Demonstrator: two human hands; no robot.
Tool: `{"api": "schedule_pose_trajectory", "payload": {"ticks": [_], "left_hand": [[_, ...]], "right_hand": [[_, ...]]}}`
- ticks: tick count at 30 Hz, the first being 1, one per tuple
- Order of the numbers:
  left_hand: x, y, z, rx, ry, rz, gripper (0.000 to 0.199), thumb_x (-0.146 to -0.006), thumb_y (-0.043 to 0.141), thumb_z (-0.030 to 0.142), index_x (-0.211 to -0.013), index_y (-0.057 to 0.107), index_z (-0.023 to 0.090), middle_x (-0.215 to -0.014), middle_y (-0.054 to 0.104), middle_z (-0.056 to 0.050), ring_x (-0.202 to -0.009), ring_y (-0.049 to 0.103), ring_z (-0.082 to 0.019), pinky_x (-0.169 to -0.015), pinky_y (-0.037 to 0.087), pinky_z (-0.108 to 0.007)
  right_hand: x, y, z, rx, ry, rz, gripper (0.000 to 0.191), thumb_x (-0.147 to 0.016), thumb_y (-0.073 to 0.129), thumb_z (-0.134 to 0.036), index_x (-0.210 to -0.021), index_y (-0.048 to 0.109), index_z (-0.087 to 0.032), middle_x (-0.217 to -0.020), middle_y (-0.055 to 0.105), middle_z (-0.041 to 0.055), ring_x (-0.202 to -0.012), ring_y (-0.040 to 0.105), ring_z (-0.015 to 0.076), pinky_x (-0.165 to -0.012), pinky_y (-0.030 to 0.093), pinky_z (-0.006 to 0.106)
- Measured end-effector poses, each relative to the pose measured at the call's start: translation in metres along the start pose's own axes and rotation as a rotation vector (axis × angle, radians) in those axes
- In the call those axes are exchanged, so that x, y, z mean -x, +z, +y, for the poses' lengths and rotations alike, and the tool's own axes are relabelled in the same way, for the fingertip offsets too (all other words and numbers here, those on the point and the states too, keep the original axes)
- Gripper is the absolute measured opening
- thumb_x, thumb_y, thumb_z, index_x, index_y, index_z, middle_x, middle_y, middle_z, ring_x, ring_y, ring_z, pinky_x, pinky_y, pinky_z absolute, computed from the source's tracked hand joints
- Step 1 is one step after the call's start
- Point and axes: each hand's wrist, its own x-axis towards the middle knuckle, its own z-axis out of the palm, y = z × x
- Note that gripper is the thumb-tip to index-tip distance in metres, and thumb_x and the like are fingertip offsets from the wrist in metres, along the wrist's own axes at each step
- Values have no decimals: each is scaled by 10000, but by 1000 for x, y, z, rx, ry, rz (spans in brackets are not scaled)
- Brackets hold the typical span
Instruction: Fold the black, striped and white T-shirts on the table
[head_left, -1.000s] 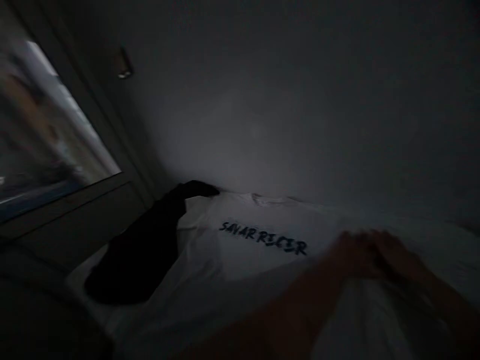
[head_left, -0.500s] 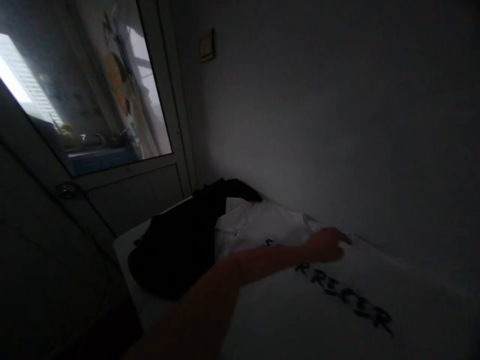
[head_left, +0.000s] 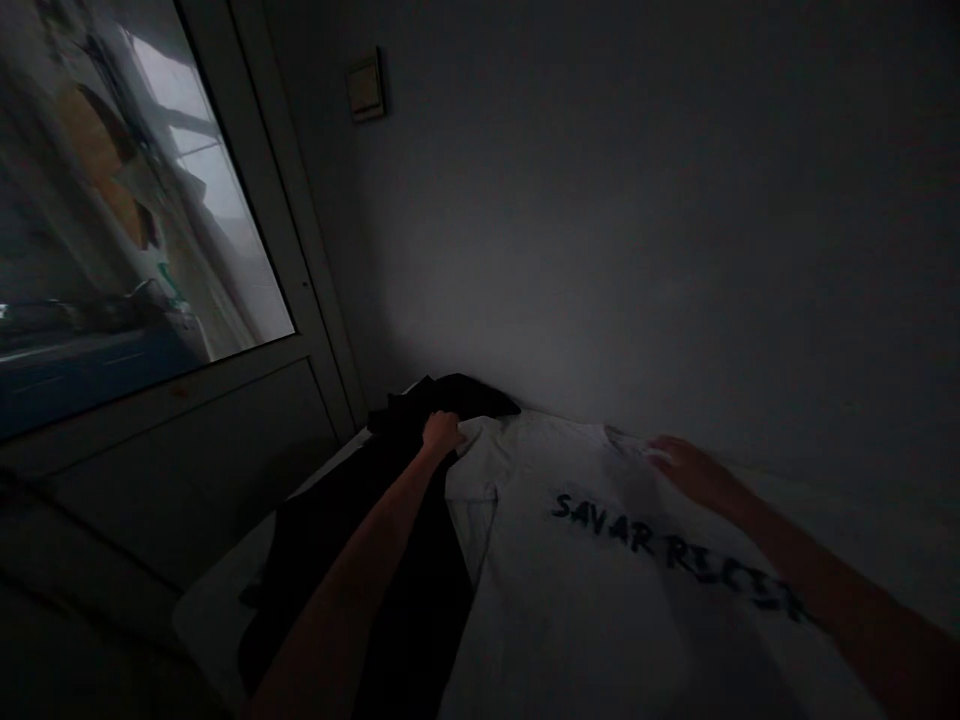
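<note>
A white shirt [head_left: 570, 600] with dark lettering across its front lies spread on a table by the wall. My left hand [head_left: 443, 432] is closed at the shirt's upper left sleeve, its fingers pinching the white cloth. At the shirt's neckline, near the wall, is my right hand [head_left: 679, 462], with fingertips closed on the cloth. Dark clothing [head_left: 322, 545] lies in a heap to the left of the shirt, partly beneath my left forearm.
The white table's rounded corner [head_left: 199, 615] shows at the lower left. A door [head_left: 247, 390] with a glass pane stands at the left. A switch [head_left: 365, 88] is on the grey wall [head_left: 637, 220].
The view has turned right. My left hand has moved from the shirt's neckline area left to its sleeve. My right hand has come into view at the neckline.
</note>
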Motion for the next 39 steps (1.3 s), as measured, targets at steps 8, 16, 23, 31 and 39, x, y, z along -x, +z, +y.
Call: {"api": "schedule_pose_trajectory", "payload": {"ticks": [8,16,23,31,39], "left_hand": [[5,15,11,19,-95,81,350,-997,300,139,-1259,532,121,-1032,732,-134,-914,721,-197,-696,533,-251],[14,24,25,-141,-136,159,498,-964,264,94,-1435,424,107,-1186,624,-216,-883,726,-229,-707,567,-303],[35,19,62,-307,292,195,465,-940,334,61,-1315,605,113,-1385,551,-223,-1272,534,-345,-1108,355,-585],[33,74,184,-224,621,12,418,-983,385,149,-1358,571,156,-1468,521,-152,-1375,472,-268,-1119,399,-436],[12,103,169,-194,259,154,511,-998,375,434,-1434,521,214,-1485,487,-201,-1372,444,-394,-1068,355,-650]], "right_hand": [[-8,113,-174,53,-259,-366,571,-1019,397,-457,-1548,347,-249,-1640,210,122,-1497,240,290,-1179,250,530],[4,126,-179,82,-244,-342,625,-1003,307,-609,-1553,327,-314,-1651,187,111,-1515,153,327,-1182,104,600],[-15,111,-151,-42,-204,-311,516,-1044,319,-367,-1523,386,-187,-1611,304,114,-1488,269,210,-1189,265,409],[24,72,-55,28,-81,-220,534,-981,420,-242,-1492,421,-87,-1592,299,195,-1486,269,276,-1197,245,444],[53,-20,122,269,228,-210,523,-1000,405,-403,-1502,434,-258,-1606,322,113,-1472,295,305,-1177,217,532]]}}
